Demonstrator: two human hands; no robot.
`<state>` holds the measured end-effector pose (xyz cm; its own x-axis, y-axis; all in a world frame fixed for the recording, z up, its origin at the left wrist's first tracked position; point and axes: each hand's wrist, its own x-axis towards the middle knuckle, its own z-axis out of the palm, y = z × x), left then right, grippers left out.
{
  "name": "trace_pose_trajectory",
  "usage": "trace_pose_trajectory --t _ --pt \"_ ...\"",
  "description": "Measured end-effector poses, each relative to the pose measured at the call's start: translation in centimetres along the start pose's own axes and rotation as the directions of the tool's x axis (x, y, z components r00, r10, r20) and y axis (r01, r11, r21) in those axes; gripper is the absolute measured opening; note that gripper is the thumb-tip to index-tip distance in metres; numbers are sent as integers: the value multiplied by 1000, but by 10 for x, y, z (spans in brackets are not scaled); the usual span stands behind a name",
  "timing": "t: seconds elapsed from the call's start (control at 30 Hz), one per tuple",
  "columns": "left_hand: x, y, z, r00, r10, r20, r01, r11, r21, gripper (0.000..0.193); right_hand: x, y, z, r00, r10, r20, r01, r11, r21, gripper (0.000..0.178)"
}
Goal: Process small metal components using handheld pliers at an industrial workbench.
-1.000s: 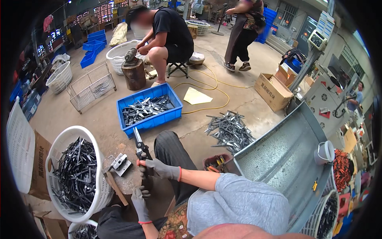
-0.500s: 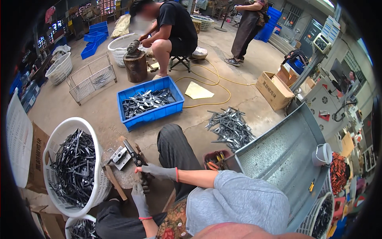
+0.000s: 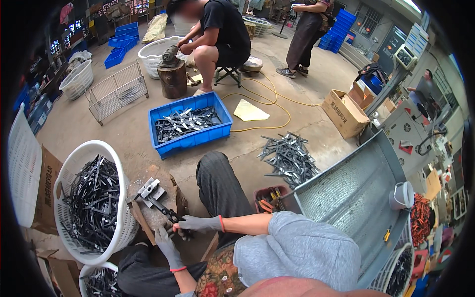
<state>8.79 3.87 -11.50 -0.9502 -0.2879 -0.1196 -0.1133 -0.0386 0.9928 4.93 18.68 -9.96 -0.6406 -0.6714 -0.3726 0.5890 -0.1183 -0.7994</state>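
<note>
My right hand (image 3: 195, 223), in a grey glove, is closed on a long dark metal piece (image 3: 166, 210). The far end of that piece rests at a small metal block (image 3: 150, 192) on a round stump (image 3: 166, 180); its near end is hidden by the glove. Beside the stump's left edge, a hammer (image 3: 143, 223) lies with its wooden handle toward me. My left hand (image 3: 168, 247), also gloved in grey, has its fingers extended next to the handle's near end. Whether they touch the handle is hard to make out.
A white basket (image 3: 121, 218) of dark metal pieces stands left of the stump. Ahead sits a blue crate (image 3: 227, 129) of similar pieces, with a loose pile (image 3: 289, 158) on the floor. A metal trough (image 3: 346, 193) is at my right. Ahead, a co-worker (image 3: 225, 34) sits.
My right hand has lowered the dark metal piece, and its far end is now at the metal block. My left hand has moved left, away from the right hand, to the hammer handle.
</note>
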Motion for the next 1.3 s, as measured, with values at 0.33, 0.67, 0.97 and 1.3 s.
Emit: trace_pose_trajectory --t 0.33,0.67,0.97,1.3 --pt "4 -7 -8 997 -71 -19 68 990 -126 34 2 -27 -11 986 -156 51 126 918 377 28" --pt "9 -9 -7 974 -227 -21 225 971 -76 35 4 -46 -14 973 -230 -10 230 969 92 25" --pt "9 -18 -10 972 -236 -14 234 968 -90 31 15 -32 -23 798 -545 -256 399 798 -452 22" --pt "7 -12 -10 963 -267 -32 262 959 -104 30 20 -25 -30 573 -778 -259 353 519 -778 18"
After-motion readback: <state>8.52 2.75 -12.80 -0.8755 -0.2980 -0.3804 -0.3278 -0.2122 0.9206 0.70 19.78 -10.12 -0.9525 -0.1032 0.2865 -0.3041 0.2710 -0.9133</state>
